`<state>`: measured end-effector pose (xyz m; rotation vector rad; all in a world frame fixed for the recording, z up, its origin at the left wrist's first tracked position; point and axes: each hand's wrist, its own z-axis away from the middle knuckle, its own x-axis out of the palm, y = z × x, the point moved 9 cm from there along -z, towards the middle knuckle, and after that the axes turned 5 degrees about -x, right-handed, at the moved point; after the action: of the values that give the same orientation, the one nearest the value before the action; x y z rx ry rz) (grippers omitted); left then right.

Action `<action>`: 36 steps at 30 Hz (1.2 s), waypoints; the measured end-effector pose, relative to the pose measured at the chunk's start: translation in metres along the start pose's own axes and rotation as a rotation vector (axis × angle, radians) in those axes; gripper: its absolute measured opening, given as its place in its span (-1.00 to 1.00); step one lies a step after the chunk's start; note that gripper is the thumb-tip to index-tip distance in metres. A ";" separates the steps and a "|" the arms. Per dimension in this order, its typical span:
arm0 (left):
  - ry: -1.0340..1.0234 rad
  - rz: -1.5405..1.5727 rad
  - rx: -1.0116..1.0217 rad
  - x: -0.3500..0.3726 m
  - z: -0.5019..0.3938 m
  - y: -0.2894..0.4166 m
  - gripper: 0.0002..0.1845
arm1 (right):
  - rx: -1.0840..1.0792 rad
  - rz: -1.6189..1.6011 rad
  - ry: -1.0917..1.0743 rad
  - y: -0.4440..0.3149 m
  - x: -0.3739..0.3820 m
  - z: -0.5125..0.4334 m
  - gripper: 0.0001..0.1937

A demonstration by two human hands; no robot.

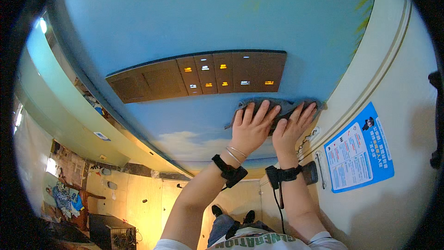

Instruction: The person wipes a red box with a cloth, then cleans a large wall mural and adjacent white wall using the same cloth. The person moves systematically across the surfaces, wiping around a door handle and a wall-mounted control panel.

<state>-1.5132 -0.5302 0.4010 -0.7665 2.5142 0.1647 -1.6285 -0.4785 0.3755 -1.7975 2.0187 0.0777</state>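
Observation:
My left hand (252,126) and my right hand (291,132) press a dark grey cloth (287,105) against a painted wall (208,118) of blue sky, clouds and sea. The fingers of both hands are spread over the cloth, hiding part of it. Just above the cloth runs a long brown switch panel (163,76) with lit white and orange markings. My right hand lies close to the corner where the mural meets a pale door (392,86). Each wrist wears a black strapped device, and two thin bangles (236,154) circle the left wrist.
A door chain (304,144), a dark door handle (309,173) and a blue printed notice (359,149) are at right. Down left stand a black computer case (112,231) and a wooden chair (83,208) piled with clothes. Slippers (111,185) lie on the wooden floor (145,211).

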 end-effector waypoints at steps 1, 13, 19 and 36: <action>0.007 -0.004 0.003 -0.001 -0.001 0.000 -0.40 | 0.020 -0.028 0.023 0.002 -0.001 0.000 -0.34; 0.077 -0.234 -0.083 -0.060 0.046 -0.148 -0.53 | -0.182 0.067 -0.074 -0.149 0.064 0.016 -0.39; 0.085 -0.338 -0.155 -0.075 0.119 -0.244 -0.57 | -0.328 0.064 -0.126 -0.243 0.117 0.057 -0.37; 0.117 -0.281 -0.241 0.006 0.323 -0.281 -0.25 | -0.442 0.100 -0.153 -0.244 0.194 0.236 -0.44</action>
<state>-1.2236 -0.6851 0.1263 -1.2489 2.4884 0.3372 -1.3408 -0.6211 0.1522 -1.8666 2.0935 0.7199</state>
